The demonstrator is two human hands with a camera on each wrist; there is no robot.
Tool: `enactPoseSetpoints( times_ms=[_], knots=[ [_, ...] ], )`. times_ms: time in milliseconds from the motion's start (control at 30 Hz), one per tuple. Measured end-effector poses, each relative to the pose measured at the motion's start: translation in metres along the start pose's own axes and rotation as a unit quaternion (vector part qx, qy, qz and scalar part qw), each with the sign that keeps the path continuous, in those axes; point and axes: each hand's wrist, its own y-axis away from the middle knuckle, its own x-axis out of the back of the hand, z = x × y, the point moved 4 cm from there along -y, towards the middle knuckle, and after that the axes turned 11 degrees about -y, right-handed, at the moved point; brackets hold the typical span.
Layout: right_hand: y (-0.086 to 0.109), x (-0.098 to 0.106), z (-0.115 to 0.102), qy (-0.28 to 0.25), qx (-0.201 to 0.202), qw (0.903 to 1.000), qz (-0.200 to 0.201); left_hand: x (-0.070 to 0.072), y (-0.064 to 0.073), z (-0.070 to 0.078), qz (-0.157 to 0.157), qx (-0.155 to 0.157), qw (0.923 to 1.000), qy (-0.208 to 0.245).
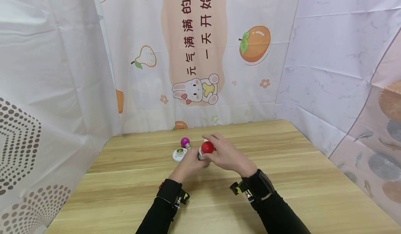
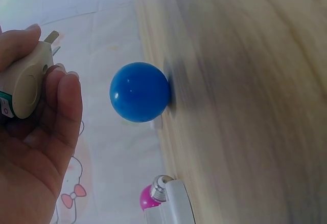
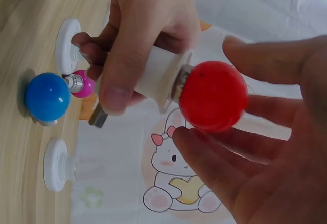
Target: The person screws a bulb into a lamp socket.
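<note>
My left hand (image 1: 188,165) grips a white plug-in lamp socket (image 3: 156,73), whose metal prong (image 3: 98,117) sticks out past the thumb. A red light bulb (image 3: 213,96) sits at the mouth of this socket, part of its metal base showing. Around the bulb curve the fingers of my right hand (image 1: 231,158); the thumb lies on the opposite side, and its contact is unclear. Close below the hands, a blue bulb (image 2: 139,92) is on the table, mostly hidden in the head view. Beyond the left hand are a magenta bulb (image 1: 185,142) and a round white lamp holder (image 1: 177,155).
A second white lamp holder (image 3: 55,165) stands on the wooden table (image 1: 125,185), near the blue bulb. Printed curtains (image 1: 141,88) hang along the table's back and sides.
</note>
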Motion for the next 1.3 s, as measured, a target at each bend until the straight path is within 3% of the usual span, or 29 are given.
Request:
enactPoseSetpoints(
  times_ms=[367,533,1300],
  knots=[
    [0.006,0.013,0.0,-0.012,0.088,0.9953,-0.037,-0.002,0.0,0.001,0.009,-0.004,0.9999,0.01],
    [0.005,0.012,-0.002,-0.008,0.099,0.9942,-0.04,-0.001,0.0,0.001,0.011,-0.009,0.9999,0.003],
    [0.003,0.007,0.0,0.011,0.086,0.9961,-0.021,-0.001,0.0,0.004,0.008,-0.008,0.9998,-0.018]
  ],
)
